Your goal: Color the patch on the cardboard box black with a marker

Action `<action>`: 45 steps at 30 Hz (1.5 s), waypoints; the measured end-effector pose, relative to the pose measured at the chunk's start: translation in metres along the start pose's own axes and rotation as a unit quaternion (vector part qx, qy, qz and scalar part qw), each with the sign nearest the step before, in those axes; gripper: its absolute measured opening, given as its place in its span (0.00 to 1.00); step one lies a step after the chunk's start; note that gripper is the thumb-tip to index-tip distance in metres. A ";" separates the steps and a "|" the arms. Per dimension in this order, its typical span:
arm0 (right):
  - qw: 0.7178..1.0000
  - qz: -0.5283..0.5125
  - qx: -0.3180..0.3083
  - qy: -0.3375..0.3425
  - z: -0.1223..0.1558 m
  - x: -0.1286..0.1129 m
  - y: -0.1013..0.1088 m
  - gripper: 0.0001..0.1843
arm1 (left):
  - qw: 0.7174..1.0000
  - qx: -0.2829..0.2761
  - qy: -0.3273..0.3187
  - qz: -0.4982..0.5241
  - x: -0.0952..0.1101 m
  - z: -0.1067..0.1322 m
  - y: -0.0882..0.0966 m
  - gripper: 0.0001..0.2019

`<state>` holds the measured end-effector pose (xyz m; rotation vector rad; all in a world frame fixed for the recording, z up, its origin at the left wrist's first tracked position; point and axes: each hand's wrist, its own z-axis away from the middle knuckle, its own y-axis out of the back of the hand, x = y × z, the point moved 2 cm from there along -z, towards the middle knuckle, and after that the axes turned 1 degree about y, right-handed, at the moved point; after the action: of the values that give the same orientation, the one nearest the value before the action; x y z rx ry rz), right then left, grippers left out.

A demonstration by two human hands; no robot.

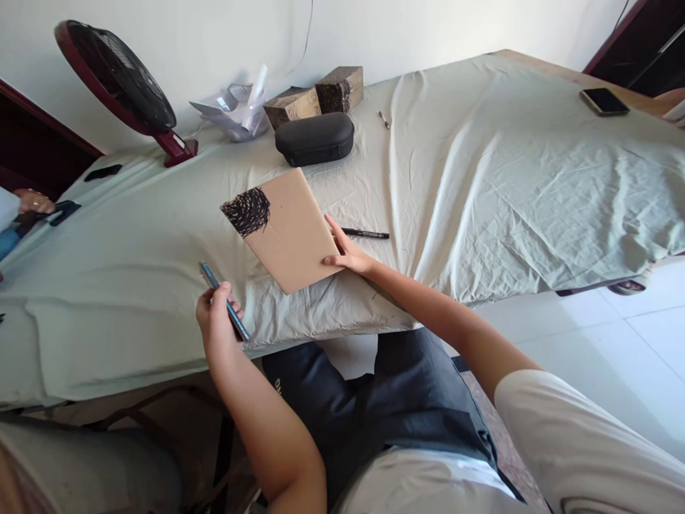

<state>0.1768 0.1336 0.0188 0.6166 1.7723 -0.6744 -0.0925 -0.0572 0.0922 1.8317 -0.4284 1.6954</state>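
Observation:
My left hand (217,318) is closed round a blue pen (225,302), held slanted above the front edge of the cloth-covered table (481,185). My right hand (347,251) grips the right edge of a brown cardboard piece (292,232), thumb on top, lifting it at a tilt off the cloth. The cardboard's far left corner carries a patch of black ink strokes (247,210). A black marker (365,233) lies on the cloth just right of my right hand.
At the back stand a red fan (120,82), crumpled white paper (235,111), two wooden blocks (315,100) and a black case (315,139). A small pen (384,119) lies beyond. A phone (604,101) rests far right. Another person's hand (32,203) shows at the left edge.

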 end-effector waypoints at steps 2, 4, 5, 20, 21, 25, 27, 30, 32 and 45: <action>1.000 0.003 -0.001 0.002 0.001 0.000 0.000 0.86 | 0.997 0.035 -0.037 0.057 0.012 0.020 -0.007 0.27; 1.000 0.000 0.000 0.002 0.002 0.000 0.000 0.86 | 0.989 0.059 -0.096 0.096 0.027 0.041 -0.019 0.31; 1.000 -0.002 0.000 0.002 0.003 -0.001 0.000 0.85 | 0.980 0.061 -0.148 0.122 0.037 0.051 -0.027 0.33; 1.000 -0.017 -0.005 0.011 0.000 -0.001 -0.001 0.82 | 0.958 0.083 -0.264 0.078 0.099 0.101 -0.064 0.34; 1.000 -0.017 -0.006 0.011 0.000 -0.001 -0.002 0.82 | 0.958 0.085 -0.262 0.078 0.100 0.102 -0.064 0.34; 1.000 -0.017 -0.003 0.011 0.000 -0.003 -0.003 0.82 | 0.957 0.092 -0.268 0.066 0.103 0.101 -0.062 0.34; 1.000 -0.011 0.002 0.012 0.000 -0.004 -0.004 0.82 | 0.955 0.088 -0.275 0.062 0.105 0.101 -0.063 0.34; 1.000 0.003 0.009 0.012 0.000 -0.006 -0.004 0.81 | 0.956 0.087 -0.276 0.053 0.106 0.100 -0.065 0.34; 1.000 0.005 0.012 0.011 0.001 -0.008 -0.005 0.80 | 0.959 0.091 -0.265 0.043 0.104 0.094 -0.066 0.34; 0.999 -0.026 0.030 0.008 0.001 -0.004 0.000 0.83 | 0.953 0.098 -0.065 -0.280 -0.024 -0.004 -0.043 0.36</action>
<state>0.1789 0.1323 0.0228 0.6188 1.7930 -0.7620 -0.0732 -0.0253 0.0598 1.9709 0.2098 1.2615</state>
